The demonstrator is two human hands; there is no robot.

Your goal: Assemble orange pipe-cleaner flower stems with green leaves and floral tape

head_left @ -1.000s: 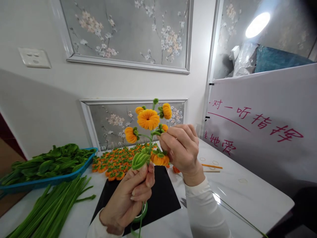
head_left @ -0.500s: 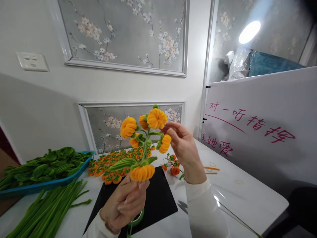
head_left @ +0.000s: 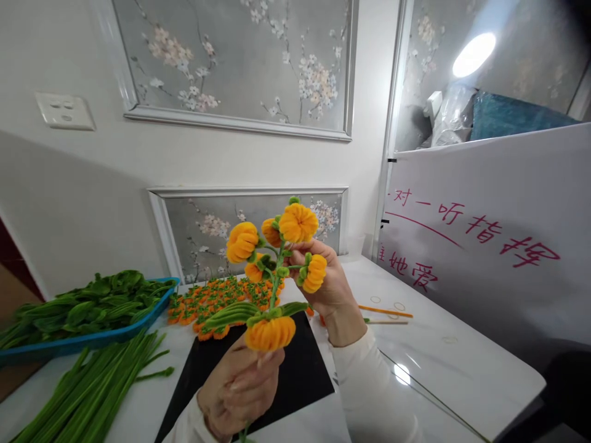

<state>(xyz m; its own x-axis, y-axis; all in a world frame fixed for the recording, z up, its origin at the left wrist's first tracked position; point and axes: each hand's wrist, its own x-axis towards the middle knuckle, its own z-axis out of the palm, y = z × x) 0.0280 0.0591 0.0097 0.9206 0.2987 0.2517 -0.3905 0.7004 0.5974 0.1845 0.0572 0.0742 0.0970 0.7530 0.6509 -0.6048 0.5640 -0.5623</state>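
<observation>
From my remote post I see one spray (head_left: 277,280) held up over the desk (head_left: 462,381), roughly mid-view, its stem leaning a little right toward the top. I count six blooms (head_left: 298,223) in view, yellow-orange, fuzzy, ribbed like small pumpkins. Two sit close together near the top, with a green bud (head_left: 294,200) just above; two stand to the left, one to the right on a short side stalk, one low and facing down. A pair of leaves (head_left: 231,314) spreads either side above the lowest bloom, the left one striped along its length. Left hand: closed, fingers curled round the stem under that lowest bloom, a bit of green showing below the fist. Right hand: behind the spray at upper right, fingers bent in toward the stem near the upper blooms; the tips are partly covered, so I cannot tell whether they pinch it or only rest near. Left forearm comes up from the bottom edge, slanting right; right forearm rises from lower right, slanting left, wrist bent inward. Both wear white sleeves (head_left: 376,387). Beneath the left hand, a black mat (head_left: 300,375); beyond it, a cluster of small orange flowers (head_left: 226,301). Far left, a blue basket (head_left: 87,340) of green foliage (head_left: 87,304), and a green bundle (head_left: 92,394) just before it.
</observation>
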